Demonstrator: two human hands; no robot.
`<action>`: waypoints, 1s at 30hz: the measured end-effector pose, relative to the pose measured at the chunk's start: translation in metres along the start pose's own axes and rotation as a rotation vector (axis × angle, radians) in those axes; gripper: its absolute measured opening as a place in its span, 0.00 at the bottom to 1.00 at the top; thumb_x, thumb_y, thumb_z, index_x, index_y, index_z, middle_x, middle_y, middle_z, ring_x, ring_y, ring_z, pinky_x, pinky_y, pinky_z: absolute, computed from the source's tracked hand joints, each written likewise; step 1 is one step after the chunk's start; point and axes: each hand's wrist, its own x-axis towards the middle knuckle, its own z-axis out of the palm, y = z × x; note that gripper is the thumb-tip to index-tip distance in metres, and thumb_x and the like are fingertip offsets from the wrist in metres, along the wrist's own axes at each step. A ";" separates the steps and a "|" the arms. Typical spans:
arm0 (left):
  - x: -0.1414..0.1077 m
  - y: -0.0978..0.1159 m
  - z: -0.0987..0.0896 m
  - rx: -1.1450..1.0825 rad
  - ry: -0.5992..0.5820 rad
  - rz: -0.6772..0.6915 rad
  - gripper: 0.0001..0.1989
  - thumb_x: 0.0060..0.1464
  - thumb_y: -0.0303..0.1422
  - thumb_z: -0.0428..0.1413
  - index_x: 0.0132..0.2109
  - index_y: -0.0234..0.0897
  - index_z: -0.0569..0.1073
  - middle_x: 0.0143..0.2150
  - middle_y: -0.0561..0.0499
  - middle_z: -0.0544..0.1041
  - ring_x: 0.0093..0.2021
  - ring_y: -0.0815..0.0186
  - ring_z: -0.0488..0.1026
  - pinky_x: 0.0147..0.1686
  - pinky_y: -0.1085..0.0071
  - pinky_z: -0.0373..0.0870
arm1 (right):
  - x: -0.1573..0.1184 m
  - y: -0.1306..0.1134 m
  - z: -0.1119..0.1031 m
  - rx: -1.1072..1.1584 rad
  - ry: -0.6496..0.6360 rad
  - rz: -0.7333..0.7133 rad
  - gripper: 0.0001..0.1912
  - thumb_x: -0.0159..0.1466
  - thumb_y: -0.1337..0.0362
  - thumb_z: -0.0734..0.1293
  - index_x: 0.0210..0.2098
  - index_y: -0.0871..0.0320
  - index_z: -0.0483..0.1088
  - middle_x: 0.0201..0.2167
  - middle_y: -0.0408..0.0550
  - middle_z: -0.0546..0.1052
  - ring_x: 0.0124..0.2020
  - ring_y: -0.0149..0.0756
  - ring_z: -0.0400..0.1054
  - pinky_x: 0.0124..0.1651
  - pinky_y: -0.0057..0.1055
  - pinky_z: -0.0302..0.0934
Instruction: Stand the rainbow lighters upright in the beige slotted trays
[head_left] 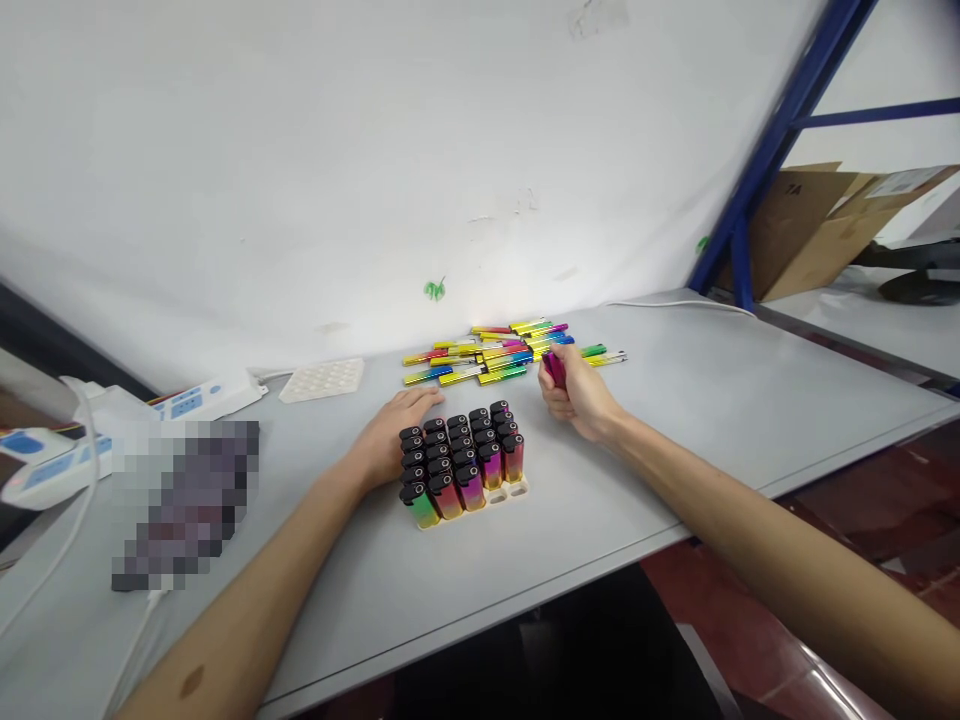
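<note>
Grey table (675, 420): front edge runs near the rack, slanting up to the right; white wall (300, 150) bounds the back. Widest working room lies right of the right hand (571, 390). Left side tighter: power strips (202, 395) and a pixelated dark object (195, 500).

Right hand closed around a purple lighter (553, 366), mostly covered by fingers, raised just in front of a loose heap of shiny pieces (502, 358) in yellow, red, blue, green. Left hand (390, 425) down beside the rack, fingers stretched out; part hidden, contact with rack cannot be told.

Pale rack (496, 504) at centre: upright lighters (471, 485) in rows, black tops, glossy bodies fading green, red or purple into yellow. Two holes show at its front right corner. White perforated tray (322, 380) near the wall.

Writing: "7A" on a carton (799, 225); its white label unreadable.
</note>
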 end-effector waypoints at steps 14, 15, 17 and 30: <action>0.000 0.002 0.000 -0.011 0.000 -0.017 0.25 0.58 0.37 0.51 0.61 0.36 0.70 0.67 0.41 0.67 0.68 0.51 0.60 0.67 0.50 0.58 | 0.000 0.001 0.002 -0.019 0.032 0.015 0.24 0.68 0.51 0.53 0.19 0.55 0.53 0.12 0.34 0.47 0.14 0.24 0.34 0.17 0.25 0.32; 0.000 0.002 0.000 -0.007 -0.006 -0.021 0.25 0.58 0.38 0.51 0.61 0.35 0.70 0.67 0.40 0.67 0.68 0.51 0.60 0.67 0.50 0.58 | 0.000 0.001 0.002 -0.022 0.037 0.017 0.24 0.68 0.50 0.53 0.19 0.55 0.53 0.12 0.34 0.48 0.14 0.24 0.35 0.17 0.25 0.32; 0.001 0.002 0.000 -0.005 -0.011 -0.025 0.25 0.58 0.38 0.50 0.61 0.34 0.70 0.66 0.39 0.67 0.68 0.50 0.60 0.67 0.51 0.58 | 0.000 0.001 0.002 -0.021 0.032 0.018 0.25 0.68 0.48 0.53 0.20 0.55 0.56 0.13 0.35 0.49 0.14 0.24 0.36 0.17 0.25 0.33; 0.000 -0.003 0.002 0.020 -0.013 0.008 0.27 0.56 0.37 0.53 0.62 0.35 0.69 0.68 0.41 0.66 0.69 0.50 0.59 0.67 0.53 0.58 | -0.008 -0.015 -0.018 -0.166 -0.231 -0.302 0.13 0.59 0.54 0.73 0.32 0.56 0.71 0.27 0.40 0.69 0.27 0.28 0.60 0.34 0.29 0.58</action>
